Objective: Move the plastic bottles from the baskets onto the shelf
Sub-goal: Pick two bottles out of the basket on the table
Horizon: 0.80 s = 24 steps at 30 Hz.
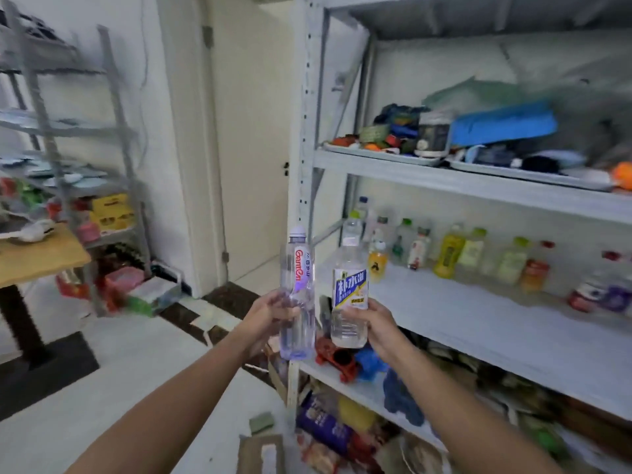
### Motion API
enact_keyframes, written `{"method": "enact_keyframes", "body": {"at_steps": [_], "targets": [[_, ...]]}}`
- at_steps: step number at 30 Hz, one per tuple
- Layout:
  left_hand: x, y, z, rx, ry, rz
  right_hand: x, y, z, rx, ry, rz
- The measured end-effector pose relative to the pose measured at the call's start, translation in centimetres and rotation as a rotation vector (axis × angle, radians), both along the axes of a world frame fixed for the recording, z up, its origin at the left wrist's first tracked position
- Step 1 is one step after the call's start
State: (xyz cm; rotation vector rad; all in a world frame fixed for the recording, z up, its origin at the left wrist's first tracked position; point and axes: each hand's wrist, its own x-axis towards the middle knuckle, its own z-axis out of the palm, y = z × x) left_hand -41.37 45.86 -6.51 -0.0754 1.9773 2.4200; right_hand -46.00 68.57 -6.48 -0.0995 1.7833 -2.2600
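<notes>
We list:
- Taller bottle (297,295): clear with a violet tint, red lettering, pale cap.
- Shorter bottle (349,289): clear, with a label in blue, white and yellow.
- Shelf (478,323): pale grey.
- Yellow bottle (449,256): green cap.
- Small bottle (377,261): orange with a black mark.
- Flat item (502,123), higher up: bright blue.
- Table (37,254): honey-yellow top.
- Door (253,131): cream.

Light was soft and even; motion blur smeared everything left of the shelf (455,306) and on its upper tier.
</notes>
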Motion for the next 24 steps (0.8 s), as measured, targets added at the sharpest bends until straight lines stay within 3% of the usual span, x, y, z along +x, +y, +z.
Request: {"method": "enact_keyframes", "body": {"at_steps": [12,24], "targets": [[-9.9,20.7,-1.6,-0.053,0.009,-0.337,-0.1,20.8,-2.6,0.056,-0.067,-0.464],[-19.8,27.3,-1.8,-0.153,0.062,-0.282,-10.5,25.7,-3.7,0.049,-0.053,-0.479]]}}
